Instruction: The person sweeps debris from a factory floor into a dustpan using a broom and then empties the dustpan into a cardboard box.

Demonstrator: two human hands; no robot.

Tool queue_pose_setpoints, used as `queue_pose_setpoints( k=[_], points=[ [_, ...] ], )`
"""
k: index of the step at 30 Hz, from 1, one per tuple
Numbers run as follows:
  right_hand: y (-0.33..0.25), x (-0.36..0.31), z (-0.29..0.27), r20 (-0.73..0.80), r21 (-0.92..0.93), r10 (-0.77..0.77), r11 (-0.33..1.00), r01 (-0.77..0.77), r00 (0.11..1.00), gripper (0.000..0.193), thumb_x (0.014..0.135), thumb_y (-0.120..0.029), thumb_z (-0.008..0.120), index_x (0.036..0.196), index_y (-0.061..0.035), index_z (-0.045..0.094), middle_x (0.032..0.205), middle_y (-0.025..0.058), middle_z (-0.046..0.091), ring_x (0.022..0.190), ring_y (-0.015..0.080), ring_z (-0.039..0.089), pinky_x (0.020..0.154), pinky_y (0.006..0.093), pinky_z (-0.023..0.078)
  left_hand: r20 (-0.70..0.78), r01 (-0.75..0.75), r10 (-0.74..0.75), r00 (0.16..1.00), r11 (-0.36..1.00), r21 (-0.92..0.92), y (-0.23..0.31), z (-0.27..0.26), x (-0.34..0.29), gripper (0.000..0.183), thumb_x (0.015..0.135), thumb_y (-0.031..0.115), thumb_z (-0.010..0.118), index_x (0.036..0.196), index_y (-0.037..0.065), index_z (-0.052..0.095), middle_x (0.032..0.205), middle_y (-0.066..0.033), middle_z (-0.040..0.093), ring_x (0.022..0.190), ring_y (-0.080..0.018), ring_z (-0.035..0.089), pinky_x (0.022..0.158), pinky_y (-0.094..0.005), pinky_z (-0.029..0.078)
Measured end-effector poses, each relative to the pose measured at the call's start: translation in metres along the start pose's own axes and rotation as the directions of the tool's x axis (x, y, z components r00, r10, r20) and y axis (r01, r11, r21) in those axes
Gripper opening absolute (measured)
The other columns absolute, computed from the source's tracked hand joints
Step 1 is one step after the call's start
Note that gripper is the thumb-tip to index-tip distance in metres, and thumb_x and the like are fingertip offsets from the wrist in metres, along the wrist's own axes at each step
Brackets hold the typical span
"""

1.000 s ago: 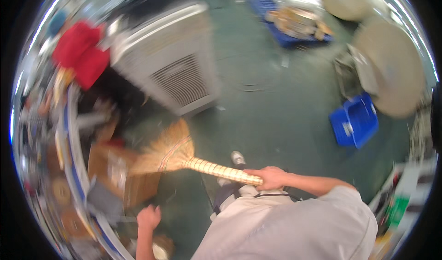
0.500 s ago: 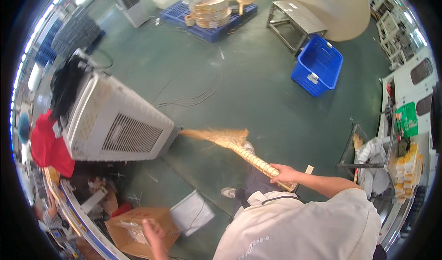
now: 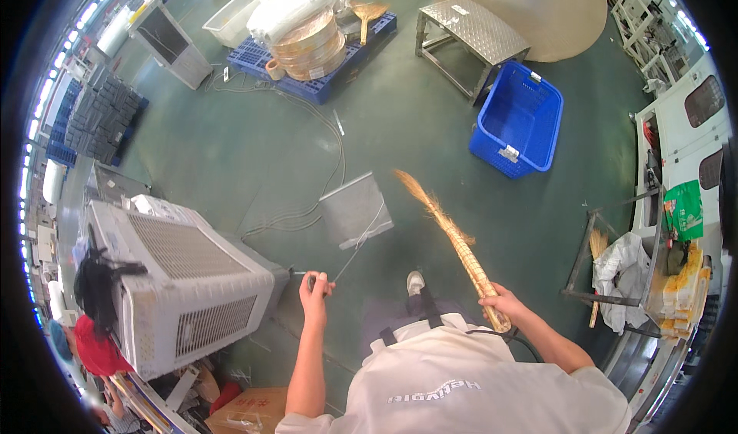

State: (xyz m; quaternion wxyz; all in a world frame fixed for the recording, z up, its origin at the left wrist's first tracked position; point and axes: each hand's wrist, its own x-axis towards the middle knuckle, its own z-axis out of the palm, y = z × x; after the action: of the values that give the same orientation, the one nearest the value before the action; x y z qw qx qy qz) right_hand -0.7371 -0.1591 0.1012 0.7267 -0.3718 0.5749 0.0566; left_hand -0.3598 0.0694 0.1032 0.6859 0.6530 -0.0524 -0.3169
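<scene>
Blue basket (image 3: pixel 519 123): stands on the green floor (image 3: pixel 400 119), ahead of the person and to the right, its inside in view.
Broom (image 3: pixel 463 251): nearer the person than the blue basket and a little to its left; bristles point away from the body, and whether they touch the floor I cannot tell.
Right hand (image 3: pixel 503 307): clamped around the wrapped end of the broom, on the person's side of the blue basket.
Dustpan (image 3: pixel 356 209): a flat grey pan on a thin rod, left of the blue basket and nearer the person, well apart from it; contact with the floor is unclear.
Left hand (image 3: pixel 317 284): fingers curled around the dark end of the dustpan's rod, farther left of the blue basket than the pan.
Cooler (image 3: pixel 215 326): a big pale box with slatted grilles, well to the left of the blue basket and nearer the person.
Step stool (image 3: pixel 477 30): metal, with a patterned top, just beyond the blue basket.
Pallet (image 3: pixel 307 89): blue, loaded with round rolls (image 3: pixel 311 49), left of the blue basket and farther off.
</scene>
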Motion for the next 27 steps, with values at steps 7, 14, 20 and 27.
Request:
queue_pose_setpoints(
  k=[7,14,20,27],
  points=[
    [-0.141,0.065,0.011,-0.054,0.087,0.061,0.995,-0.056,0.997,0.065,0.079,-0.007,0.068,0.137,-0.0092,0.039,0.082,0.0068,0.058,0.060,0.0180,0.061,0.052,0.0330,0.052,-0.017,0.037,-0.035,0.999,0.988,0.151,0.030,0.091,0.189,0.034,0.091,0.026,0.062,0.066,0.009,0.047,0.055,0.0041,0.039,0.050,-0.0072,0.038,0.054,-0.0274,0.043],
    [-0.299,0.153,0.028,-0.088,0.109,0.005,0.994,0.005,0.996,0.064,0.080,-0.006,0.067,0.138,-0.0124,0.038,0.080,0.0085,0.057,0.059,0.0190,0.059,0.051,0.0353,0.052,0.062,0.070,-0.098,0.993,0.930,0.360,0.047,0.173,0.368,0.035,0.089,0.028,0.064,0.065,0.009,0.049,0.054,0.0045,0.039,0.049,-0.0065,0.042,0.047,-0.0250,0.036],
    [-0.488,0.277,0.033,-0.091,0.066,-0.007,0.998,0.013,0.996,0.061,0.078,-0.005,0.069,0.132,-0.0090,0.042,0.082,0.0074,0.059,0.056,0.0193,0.060,0.047,0.0350,0.051,-0.009,0.181,-0.198,0.980,0.873,0.453,0.067,0.208,0.487,0.036,0.088,0.030,0.064,0.065,0.008,0.049,0.056,0.0032,0.042,0.050,-0.0070,0.044,0.048,-0.0253,0.040],
    [-0.759,0.630,0.021,-0.026,0.087,-0.111,0.990,0.113,0.993,0.027,0.084,-0.011,0.063,0.105,-0.0071,0.045,0.076,0.0137,0.057,0.053,0.0237,0.060,0.045,0.0386,0.052,-0.210,0.366,-0.302,0.930,0.821,0.439,0.014,0.252,0.621,0.034,0.087,0.022,0.065,0.063,0.004,0.049,0.055,0.0023,0.046,0.052,-0.0062,0.038,0.047,-0.0268,0.032]
  ],
)
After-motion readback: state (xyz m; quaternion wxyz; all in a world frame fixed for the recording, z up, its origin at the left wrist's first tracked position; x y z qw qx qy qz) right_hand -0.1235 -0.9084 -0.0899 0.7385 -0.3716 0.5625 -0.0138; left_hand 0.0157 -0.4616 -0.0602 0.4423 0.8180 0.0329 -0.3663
